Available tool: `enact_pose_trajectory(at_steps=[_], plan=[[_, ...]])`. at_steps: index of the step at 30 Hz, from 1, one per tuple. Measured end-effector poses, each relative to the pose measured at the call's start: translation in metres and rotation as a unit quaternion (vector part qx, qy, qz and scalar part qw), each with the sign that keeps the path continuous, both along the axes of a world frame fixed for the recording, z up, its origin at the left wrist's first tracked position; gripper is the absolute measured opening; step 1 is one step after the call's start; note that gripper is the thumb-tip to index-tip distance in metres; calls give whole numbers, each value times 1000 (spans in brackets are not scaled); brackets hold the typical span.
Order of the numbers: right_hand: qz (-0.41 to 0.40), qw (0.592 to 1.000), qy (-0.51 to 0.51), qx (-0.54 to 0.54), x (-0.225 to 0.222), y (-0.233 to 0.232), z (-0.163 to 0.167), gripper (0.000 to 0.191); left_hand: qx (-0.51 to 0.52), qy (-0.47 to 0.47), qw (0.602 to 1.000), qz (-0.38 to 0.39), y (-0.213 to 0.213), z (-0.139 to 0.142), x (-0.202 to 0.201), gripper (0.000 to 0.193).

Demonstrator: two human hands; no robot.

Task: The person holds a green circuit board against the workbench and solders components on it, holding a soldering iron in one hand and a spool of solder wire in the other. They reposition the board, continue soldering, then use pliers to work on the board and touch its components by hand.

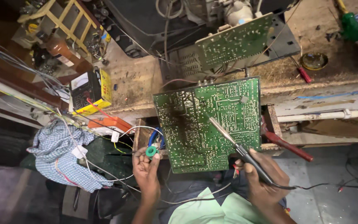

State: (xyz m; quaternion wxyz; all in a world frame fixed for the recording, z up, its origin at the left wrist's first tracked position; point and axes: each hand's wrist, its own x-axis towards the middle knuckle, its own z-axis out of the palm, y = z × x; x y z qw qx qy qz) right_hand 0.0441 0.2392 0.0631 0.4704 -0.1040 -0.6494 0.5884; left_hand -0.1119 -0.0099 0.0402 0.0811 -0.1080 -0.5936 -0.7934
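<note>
Pinching a small green spool (151, 152) between thumb and fingertips, the left hand (146, 170) is closed lightly on it and lifts it just beside the lower left corner of the large green circuit board (208, 124), probably so it stays within easy reach of the work. The right hand (264, 178) is wrapped shut around the black handle of a soldering iron (235, 143), held like a pen; its metal tip runs up and left from the fingers and rests on the board's solder side near the middle, a grip that suits fine, steady placement. The board leans tilted against the wooden bench edge (278, 89), its lower edge toward the person's lap, which turns the solder side up to the eyes. Beyond the right fingers lie red-handled pliers (289, 145); far past the left fingers sits a yellow meter (91, 89).
</note>
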Motion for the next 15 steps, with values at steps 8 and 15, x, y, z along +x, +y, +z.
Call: enact_pose_trajectory(at_steps=[8,15], plan=[[11,998,19,-56,-10,-1,5,33,-18,9,1000,-6,-2,-9,7,37],[24,996,35,-74,-15,0,8,34,-9,4,1000,-19,-1,-10,6,39]])
